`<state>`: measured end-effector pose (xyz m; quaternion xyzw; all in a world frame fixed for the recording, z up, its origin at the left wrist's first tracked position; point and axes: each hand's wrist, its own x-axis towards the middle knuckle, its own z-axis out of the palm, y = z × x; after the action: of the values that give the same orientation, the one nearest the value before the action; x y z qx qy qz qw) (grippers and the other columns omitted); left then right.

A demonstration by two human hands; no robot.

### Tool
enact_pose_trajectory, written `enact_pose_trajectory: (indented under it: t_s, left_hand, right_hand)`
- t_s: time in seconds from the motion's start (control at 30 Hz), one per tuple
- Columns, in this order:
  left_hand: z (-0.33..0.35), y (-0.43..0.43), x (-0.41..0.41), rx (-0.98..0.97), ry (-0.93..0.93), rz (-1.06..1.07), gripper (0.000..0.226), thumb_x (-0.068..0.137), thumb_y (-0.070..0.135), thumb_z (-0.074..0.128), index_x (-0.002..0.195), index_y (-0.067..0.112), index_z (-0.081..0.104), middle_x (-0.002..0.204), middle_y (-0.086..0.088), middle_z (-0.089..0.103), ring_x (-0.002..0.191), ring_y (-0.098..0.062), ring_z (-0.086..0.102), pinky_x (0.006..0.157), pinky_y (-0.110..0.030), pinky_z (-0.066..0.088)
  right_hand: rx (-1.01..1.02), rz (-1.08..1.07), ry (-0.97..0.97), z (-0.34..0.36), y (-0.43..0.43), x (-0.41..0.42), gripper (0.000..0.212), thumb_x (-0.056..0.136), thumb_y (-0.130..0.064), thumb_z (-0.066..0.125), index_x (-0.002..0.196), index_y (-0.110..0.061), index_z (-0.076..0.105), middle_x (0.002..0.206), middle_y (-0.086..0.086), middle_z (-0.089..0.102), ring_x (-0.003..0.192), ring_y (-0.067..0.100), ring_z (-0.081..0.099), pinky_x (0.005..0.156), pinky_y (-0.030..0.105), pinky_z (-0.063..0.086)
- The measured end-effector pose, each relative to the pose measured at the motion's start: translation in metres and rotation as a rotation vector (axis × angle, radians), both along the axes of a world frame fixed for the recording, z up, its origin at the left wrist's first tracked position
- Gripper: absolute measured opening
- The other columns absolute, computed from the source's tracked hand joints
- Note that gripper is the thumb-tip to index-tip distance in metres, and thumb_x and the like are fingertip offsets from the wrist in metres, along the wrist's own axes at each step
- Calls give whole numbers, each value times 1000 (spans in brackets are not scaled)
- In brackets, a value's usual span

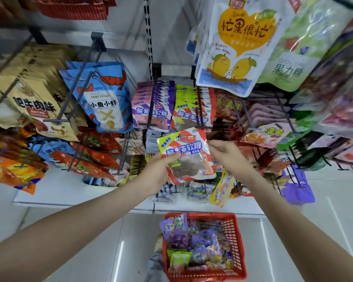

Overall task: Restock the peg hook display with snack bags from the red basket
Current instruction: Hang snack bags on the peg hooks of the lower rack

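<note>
Just below the matching red-and-green row, the left hand point(158, 169) grips a light, crinkly snack bag point(186, 154) while the right hand point(225, 150) pinches its top corner, likely best held near the hang hole.

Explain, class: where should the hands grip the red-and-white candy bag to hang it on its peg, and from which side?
Grip the candy bag by its side edges, just below the top, one hand on each side. The left hand already holds the left edge and the right hand pinches the upper right corner. It is flat and tilted, so side grips likely level it and leave the top free for the peg.
</note>
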<state>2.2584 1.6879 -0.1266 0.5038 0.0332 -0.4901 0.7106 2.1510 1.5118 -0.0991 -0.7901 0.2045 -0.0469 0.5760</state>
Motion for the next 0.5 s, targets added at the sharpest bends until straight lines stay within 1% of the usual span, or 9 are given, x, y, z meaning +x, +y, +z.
enact_pose_trajectory:
  t_s: [0.03, 0.07, 0.17, 0.23, 0.27, 0.33, 0.4, 0.43, 0.5]
  left_hand:
    - [1, -1, -1, 7, -24, -2, 12, 87, 12, 65, 99, 12, 65, 93, -9, 73, 83, -26, 70, 74, -39, 57]
    - [1, -3, -1, 42, -59, -5, 9, 87, 14, 66, 96, 14, 64, 92, -8, 72, 83, -27, 69, 75, -40, 55]
    - [4, -6, -1, 233, -228, -76, 9, 86, 25, 69, 91, 21, 62, 95, -2, 71, 87, -23, 65, 73, -35, 48]
    - [7, -11, -1, 249, -294, -151, 17, 87, 26, 68, 103, 19, 65, 105, 0, 71, 99, -21, 64, 83, -37, 47]
    - [10, -15, -1, 251, -326, -196, 21, 88, 25, 68, 108, 18, 65, 108, 0, 71, 104, -20, 63, 89, -37, 46]
    - [15, -23, -2, 248, -393, -271, 20, 88, 24, 67, 108, 20, 65, 109, 3, 71, 105, -16, 62, 86, -33, 44]
    - [21, -31, 0, 260, -417, -279, 17, 89, 28, 65, 106, 24, 66, 110, 5, 70, 106, -14, 60, 87, -32, 38]
    - [23, -34, 1, 263, -414, -261, 15, 90, 33, 64, 103, 27, 66, 110, 7, 69, 105, -12, 58, 87, -30, 36]
    - [27, -40, 5, 230, -401, -190, 14, 91, 38, 61, 101, 31, 66, 108, 11, 70, 103, -8, 59, 79, -25, 37]
  right_hand:
    - [37, -29, -16, 0, -1, -3, 27, 97, -23, 52, 76, -22, 69, 67, -1, 61, 66, 8, 52, 59, 24, 41]
    - [75, -72, -31, 0, -4, -5, 26, 97, -27, 52, 82, -16, 70, 73, 8, 64, 69, 12, 54, 58, 26, 43]
    - [131, -133, -56, 3, -13, -9, 29, 89, -42, 57, 94, -18, 71, 91, -3, 72, 83, 8, 64, 67, 19, 49]
    - [100, -115, -27, 5, -17, -8, 23, 86, -41, 64, 101, -24, 69, 96, -7, 73, 88, 4, 66, 70, 16, 47]
    - [88, -105, -14, 6, -18, -7, 20, 85, -37, 66, 102, -27, 68, 93, -9, 73, 84, 1, 66, 68, 13, 46]
    - [67, -97, -16, 7, -20, -3, 12, 85, -31, 69, 97, -27, 69, 82, -12, 72, 68, -3, 63, 59, 10, 43]
    - [34, -117, 3, 9, -23, 1, 13, 85, -30, 68, 90, -18, 71, 70, -2, 63, 57, 8, 53, 58, 23, 42]
    - [16, -129, 17, 10, -25, 3, 20, 86, -32, 67, 88, -12, 70, 68, 6, 55, 58, 15, 47, 60, 31, 38]
    - [2, -150, 25, 13, -27, 7, 30, 86, -35, 66, 85, -6, 66, 70, 16, 46, 65, 21, 41, 66, 36, 33]
